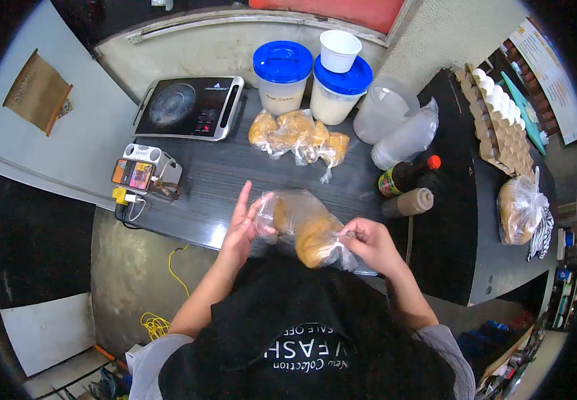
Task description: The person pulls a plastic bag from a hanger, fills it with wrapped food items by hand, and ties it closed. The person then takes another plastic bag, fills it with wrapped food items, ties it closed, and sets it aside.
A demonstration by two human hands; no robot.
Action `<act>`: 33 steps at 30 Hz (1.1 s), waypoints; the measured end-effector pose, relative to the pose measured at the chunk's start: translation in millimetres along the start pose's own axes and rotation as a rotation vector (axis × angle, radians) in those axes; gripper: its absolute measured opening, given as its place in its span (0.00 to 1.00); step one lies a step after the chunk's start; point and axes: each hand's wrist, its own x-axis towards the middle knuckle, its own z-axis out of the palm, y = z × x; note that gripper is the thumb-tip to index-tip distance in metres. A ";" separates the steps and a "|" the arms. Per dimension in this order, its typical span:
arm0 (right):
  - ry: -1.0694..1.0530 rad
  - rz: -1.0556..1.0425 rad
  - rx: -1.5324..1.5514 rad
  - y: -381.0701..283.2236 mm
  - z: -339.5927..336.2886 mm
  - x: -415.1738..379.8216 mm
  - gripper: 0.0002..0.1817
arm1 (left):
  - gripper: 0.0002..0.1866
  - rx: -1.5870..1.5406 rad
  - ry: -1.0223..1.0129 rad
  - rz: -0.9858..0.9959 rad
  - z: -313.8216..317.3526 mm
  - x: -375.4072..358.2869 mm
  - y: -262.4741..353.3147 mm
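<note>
A clear plastic bag [302, 227] with brown, bread-like food in it is held between my two hands, just over the table's front edge. My left hand [245, 223] supports the bag's left end with its fingers spread, the index finger pointing up. At the bag's right end, my right hand [368, 243] pinches the gathered plastic. Beyond my hands, more bagged brown food [298, 137] lies on the dark table [215, 177].
An induction cooker [188, 107] sits at the back left, above a phone [133, 175] on a speaker-like box. Blue-lidded tubs [282, 80], a plastic container [385, 110] and sauce bottles [412, 202] line the back and right. Egg trays [495, 127] stand on the right counter.
</note>
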 end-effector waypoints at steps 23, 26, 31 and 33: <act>0.182 -0.125 0.053 109.4 18.2 87.0 0.07 | 0.55 0.191 -0.092 -0.059 3.3 -10.7 7.4; 0.178 -0.091 -0.096 138.9 31.8 73.7 0.09 | 0.58 0.193 -0.083 -0.087 2.2 -11.3 7.5; 0.234 -0.075 -0.168 113.1 44.6 46.5 0.15 | 0.57 0.181 -0.078 -0.098 0.1 -12.6 5.4; 0.221 -0.072 -0.222 114.5 43.3 41.7 0.17 | 0.57 0.181 -0.082 -0.100 -0.9 -12.2 4.4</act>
